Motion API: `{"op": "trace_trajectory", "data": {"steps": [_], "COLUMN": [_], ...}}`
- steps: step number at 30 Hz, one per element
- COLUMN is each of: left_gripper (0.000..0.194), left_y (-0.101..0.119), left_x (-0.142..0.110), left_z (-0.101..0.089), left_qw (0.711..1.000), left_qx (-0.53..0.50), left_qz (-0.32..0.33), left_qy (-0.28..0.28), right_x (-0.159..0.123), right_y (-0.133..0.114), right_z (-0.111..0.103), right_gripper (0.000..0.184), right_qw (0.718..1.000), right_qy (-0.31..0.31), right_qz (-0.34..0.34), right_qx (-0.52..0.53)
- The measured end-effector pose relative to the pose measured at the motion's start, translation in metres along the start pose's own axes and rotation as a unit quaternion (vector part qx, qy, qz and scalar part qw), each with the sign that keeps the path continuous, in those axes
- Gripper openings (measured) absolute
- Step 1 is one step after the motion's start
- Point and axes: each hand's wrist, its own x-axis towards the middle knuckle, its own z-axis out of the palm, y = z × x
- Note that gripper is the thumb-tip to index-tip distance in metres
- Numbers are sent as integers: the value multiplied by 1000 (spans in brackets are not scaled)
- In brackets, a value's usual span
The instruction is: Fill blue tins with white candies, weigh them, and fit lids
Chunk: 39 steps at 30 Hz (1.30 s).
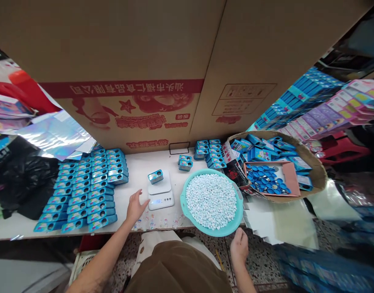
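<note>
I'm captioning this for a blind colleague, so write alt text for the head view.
An open left hand beside a white scale bearing one blue box; the right hand is near a turquoise basin of small white pieces. Blue boxes stand in rows at left.

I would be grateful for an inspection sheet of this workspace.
Surface: white table, small pictures along the near edge.
Things: blue box on the scale; basin of white pellets; blue stacks at left.
Clutter: black bag, shiny sheets, tray of blue caps.
Hands: left hand open beside the scale; right hand curled near the basin, contact unclear.
Cables: nothing seen.
Surroundings: printed cardboard behind, speckled floor.
</note>
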Motion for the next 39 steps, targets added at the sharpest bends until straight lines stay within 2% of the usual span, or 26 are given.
{"op": "trace_trajectory", "data": {"steps": [3, 5, 8, 11, 13, 16, 19, 21, 25, 28, 35, 39], "left_gripper": [75, 79, 65, 45, 41, 37, 31, 27, 26, 28, 29, 32], "left_y": [19, 29, 41, 57, 75, 111, 143, 158, 178, 187, 190, 199], "left_x": [38, 63, 90, 98, 94, 78, 60, 49, 32, 22, 18, 16], "left_z": [5, 12, 21, 19, 9, -11, -20, -18, -13, -12, 13, 14], "left_qw": [999, 997, 992, 990, 989, 980, 961, 953, 948, 945, 952, 950], "left_qx": [-26, -63, -111, -133, -145, -150, -139, -132, -127, -133, -126, -121], "left_qz": [-5, -18, -42, -36, -1, 123, 237, 271, 285, 294, 255, 260], "left_qy": [37, 43, 40, 21, 22, 41, -2, -38, -57, -62, -113, -122], "right_x": [-2, -3, -5, -8, -10, -13, -15, -15, -15, -13, -10, -11], "right_y": [-4, -8, -20, -37, -50, -72, -89, -95, -93, -87, -79, -75], "right_z": [-2, -4, -10, -16, -18, -14, -4, 3, 10, 9, 4, 2], "right_gripper": [73, 76, 76, 69, 63, 56, 51, 48, 47, 49, 52, 53], "right_qw": [998, 995, 989, 979, 973, 972, 970, 968, 966, 970, 972, 971], "right_qy": [39, 57, 89, 126, 129, 84, 34, 14, -18, -15, -1, -4], "right_qz": [-42, -73, -119, -156, -177, -192, -191, -186, -173, -148, -113, -106], "right_qx": [20, 23, 26, 44, 67, 110, 149, 170, 190, 195, 205, 213]}}
